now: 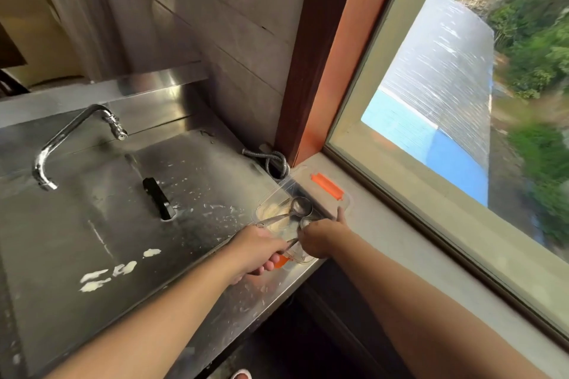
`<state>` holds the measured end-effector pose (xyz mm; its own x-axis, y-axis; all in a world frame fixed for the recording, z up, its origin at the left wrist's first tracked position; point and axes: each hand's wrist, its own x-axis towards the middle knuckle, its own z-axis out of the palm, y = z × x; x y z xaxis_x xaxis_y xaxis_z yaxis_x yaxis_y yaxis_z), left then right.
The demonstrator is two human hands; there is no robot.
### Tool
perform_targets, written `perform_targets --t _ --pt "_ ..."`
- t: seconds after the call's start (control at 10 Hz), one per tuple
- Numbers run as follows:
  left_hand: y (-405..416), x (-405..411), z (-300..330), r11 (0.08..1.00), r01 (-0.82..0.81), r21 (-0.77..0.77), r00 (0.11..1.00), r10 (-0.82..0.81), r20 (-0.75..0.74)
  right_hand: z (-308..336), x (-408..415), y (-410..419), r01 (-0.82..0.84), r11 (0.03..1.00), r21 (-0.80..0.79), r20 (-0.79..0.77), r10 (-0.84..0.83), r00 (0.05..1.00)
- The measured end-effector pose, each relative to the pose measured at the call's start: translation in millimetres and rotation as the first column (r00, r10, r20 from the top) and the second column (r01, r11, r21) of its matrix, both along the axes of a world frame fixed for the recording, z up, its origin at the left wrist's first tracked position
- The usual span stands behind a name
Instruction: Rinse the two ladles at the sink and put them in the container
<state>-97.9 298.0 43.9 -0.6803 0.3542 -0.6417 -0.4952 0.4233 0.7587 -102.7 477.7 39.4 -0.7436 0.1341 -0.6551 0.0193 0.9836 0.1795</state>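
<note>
Daylight from window [446, 95], glare on steel counter [101, 224], blurred, bent edges

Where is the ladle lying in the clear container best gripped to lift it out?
By the thin handle's free end, coming from the sink side. The ladle lies with its bowl deep in the container near the window sill, while the handle slants back over the rim toward the left hand.

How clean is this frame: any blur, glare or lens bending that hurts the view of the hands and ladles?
Head view: scenery outside the window is smeared by motion blur; the window frame bows from the wide-angle lens; daylight glares off the steel counter and faucet. The left hand, right hand, ladle and clear container stay fairly sharp.
</note>
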Motion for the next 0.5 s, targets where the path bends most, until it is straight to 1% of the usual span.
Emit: perform_targets --t 0.1,0.2,0.3,0.4,0.5 --pt "-4 3 -3 0.999 -0.028 0.020 0.999 0.028 -0.019 5 -10 2 0.048 0.999 0.021 0.109 -0.050 0.993" --pt "-5 8 -3 0.997 -0.050 0.055 0.998 0.051 -0.024 6 -8 7 0.063 0.996 -0.067 0.035 -0.061 0.997" --pt "-6 15 1 0.997 -0.054 0.052 0.996 0.058 -0.066 16 6 21 -0.019 0.978 -0.208 -0.178 -0.019 0.984" --pt "-7 32 8 0.997 -0.069 0.021 0.993 0.071 -0.090 31 26 41 0.004 0.926 -0.377 -0.336 -0.141 0.931" --pt "-14 51 21 0.994 -0.106 -0.037 0.985 0.100 -0.138 56 50 55 -0.021 0.861 -0.507 -0.461 -0.251 0.851"
